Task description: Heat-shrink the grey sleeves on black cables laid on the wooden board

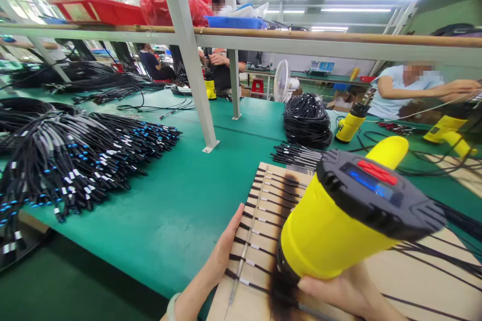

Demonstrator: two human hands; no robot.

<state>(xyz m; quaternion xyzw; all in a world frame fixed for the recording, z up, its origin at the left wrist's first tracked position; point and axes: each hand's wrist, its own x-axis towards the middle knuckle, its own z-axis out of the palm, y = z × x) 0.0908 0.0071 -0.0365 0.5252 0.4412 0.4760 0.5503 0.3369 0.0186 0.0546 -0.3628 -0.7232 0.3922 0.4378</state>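
My right hand [344,288] is wrapped round a yellow heat gun [335,220] with a dark grey cap, a lit blue display and a red button panel. Its dark lower end points down over a wooden board [380,271], close to a scorched black strip [280,261]. Black cables [256,248] with white or clear sleeves lie side by side across the board, under a thin metal rod [246,243]. My left hand [226,246] rests along the board's left edge, beside the cable ends. One finger is stretched out; the others are mostly hidden.
A large bundle of black cables [90,155] with blue and white ends covers the left of the green table [181,220]. A coiled bundle [307,120], another yellow heat gun [350,123] and a white post [192,60] stand beyond the board. A co-worker [410,85] sits at right.
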